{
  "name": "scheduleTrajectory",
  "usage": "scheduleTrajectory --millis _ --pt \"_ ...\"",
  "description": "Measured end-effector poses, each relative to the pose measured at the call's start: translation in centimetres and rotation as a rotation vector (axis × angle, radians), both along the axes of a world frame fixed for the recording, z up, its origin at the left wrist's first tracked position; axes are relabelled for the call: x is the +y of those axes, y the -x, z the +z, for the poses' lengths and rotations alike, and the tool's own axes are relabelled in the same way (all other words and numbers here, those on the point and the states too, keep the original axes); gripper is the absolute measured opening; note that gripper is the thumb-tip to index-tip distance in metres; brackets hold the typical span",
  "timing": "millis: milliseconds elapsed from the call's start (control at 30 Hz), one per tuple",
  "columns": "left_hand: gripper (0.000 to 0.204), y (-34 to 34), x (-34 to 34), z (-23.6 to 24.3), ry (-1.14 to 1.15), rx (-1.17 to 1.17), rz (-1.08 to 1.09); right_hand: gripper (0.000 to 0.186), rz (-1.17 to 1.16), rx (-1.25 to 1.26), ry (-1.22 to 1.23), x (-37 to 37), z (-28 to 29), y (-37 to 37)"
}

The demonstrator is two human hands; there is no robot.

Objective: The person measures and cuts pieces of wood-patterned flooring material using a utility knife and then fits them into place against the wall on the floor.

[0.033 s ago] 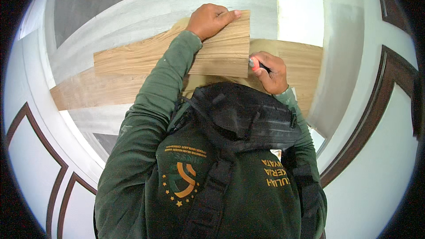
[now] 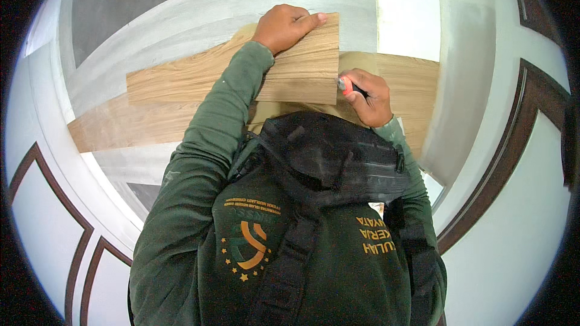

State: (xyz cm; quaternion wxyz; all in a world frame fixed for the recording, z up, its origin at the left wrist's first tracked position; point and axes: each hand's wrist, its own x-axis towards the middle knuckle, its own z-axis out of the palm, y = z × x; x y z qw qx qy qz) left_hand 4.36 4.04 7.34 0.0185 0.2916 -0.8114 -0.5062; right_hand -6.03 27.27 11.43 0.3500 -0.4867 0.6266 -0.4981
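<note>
My left hand grips the far edge of a wood-grain plank, thumb stretched along it toward the corner. This plank is held across in front of me, over another wood-look plank on the floor. In my right hand is a utility knife with a red and black handle. Its metal tip meets the held plank's right edge, or is very close to it; the blade itself is too small to make out.
Grey planks cover the floor beyond, beside a dark grey area. A bright white strip lies at far right. White panels with dark brown trim stand on both sides. A black bag hangs at my front.
</note>
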Motion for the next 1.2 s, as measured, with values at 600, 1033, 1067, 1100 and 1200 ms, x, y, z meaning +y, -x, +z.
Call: scheduleTrajectory --millis 600,1033,1067,1100,1200 --pt "0.064 0.2 0.1 -1.8 -0.011 -0.056 -0.013 0.024 -0.095 0.076 -0.044 0.1 -1.6 -0.1" --pt "0.061 0.4 0.1 -2.6 -0.002 -0.016 -0.035 0.023 -0.131 0.095 0.003 -0.2 -2.4 -0.1" --pt "0.061 0.3 0.1 -2.7 -0.011 -0.019 -0.030 0.023 -0.130 0.095 0.006 -0.3 -2.4 -0.1" --pt "0.061 0.3 0.2 -2.6 -0.020 -0.021 -0.026 0.023 -0.130 0.096 0.009 -0.4 -2.4 -0.1" --pt "0.062 0.3 0.1 -2.6 -0.029 -0.034 -0.012 0.023 -0.147 0.118 0.042 -0.6 -2.7 -0.2"
